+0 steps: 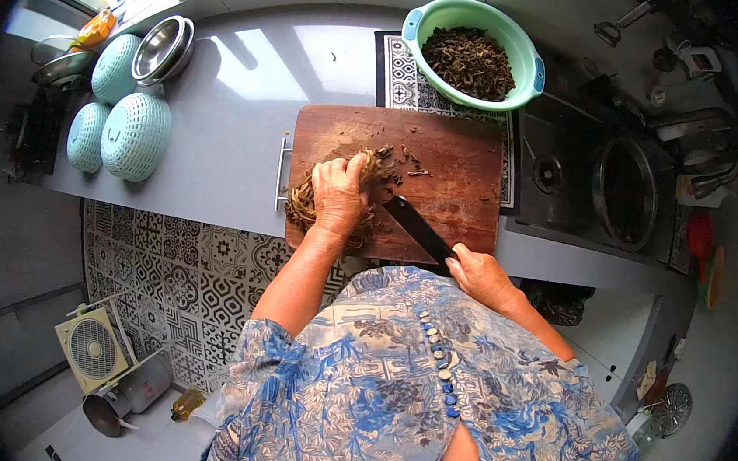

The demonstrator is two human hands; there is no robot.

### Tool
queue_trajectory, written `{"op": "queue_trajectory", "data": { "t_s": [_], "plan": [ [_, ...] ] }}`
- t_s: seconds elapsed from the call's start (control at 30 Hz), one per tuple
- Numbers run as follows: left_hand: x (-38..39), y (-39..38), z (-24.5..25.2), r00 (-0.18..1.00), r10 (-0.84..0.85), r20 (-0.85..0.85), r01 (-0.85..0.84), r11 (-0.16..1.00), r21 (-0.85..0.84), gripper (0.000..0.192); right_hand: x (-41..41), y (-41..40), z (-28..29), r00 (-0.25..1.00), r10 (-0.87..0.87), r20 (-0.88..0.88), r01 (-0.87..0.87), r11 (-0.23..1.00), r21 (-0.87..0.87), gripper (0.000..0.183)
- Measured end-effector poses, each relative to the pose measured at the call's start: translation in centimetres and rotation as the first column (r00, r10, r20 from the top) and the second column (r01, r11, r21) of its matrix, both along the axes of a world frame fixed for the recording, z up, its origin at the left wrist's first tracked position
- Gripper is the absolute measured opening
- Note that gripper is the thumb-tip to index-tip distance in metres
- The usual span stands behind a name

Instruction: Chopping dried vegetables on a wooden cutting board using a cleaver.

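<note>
My left hand presses down on a heap of brown, stringy preserved vegetables at the left part of a wooden cutting board. In my right hand is the handle of a kitchen knife with a broad dark blade. The blade lies slantwise low over the board, its far end just right of the heap and apart from my left fingers. Small chopped bits are scattered beyond the heap. A green plastic basin with chopped dark vegetables stands behind the board's right corner.
Light-blue plastic baskets and stacked steel bowls stand on the counter at left. A patterned mat lies under the basin. To the right is a sink with a metal basin. A metal handle lies beside the board.
</note>
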State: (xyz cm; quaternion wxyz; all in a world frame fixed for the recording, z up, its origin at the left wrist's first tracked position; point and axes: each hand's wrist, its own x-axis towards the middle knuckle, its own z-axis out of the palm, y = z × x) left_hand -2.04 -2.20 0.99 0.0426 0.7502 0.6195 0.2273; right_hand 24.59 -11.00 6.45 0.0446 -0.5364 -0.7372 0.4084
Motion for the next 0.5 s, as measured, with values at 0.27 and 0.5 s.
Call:
{"op": "queue_trajectory", "data": {
  "t_s": [0.27,0.5],
  "plan": [
    [0.7,-1.2,-0.5,0.986,-0.127,-0.108,0.138,0.985,0.103,0.042,1.3,0.4,-0.5,0.973,-0.189,-0.133,0.202,0.975,0.095,0.014],
    [2.6,-1.8,0.8,0.988,-0.117,0.103,0.111,0.992,0.06,0.023,0.0,4.6,0.6,0.969,-0.159,-0.187,0.199,0.955,0.219,0.012]
  ]
}}
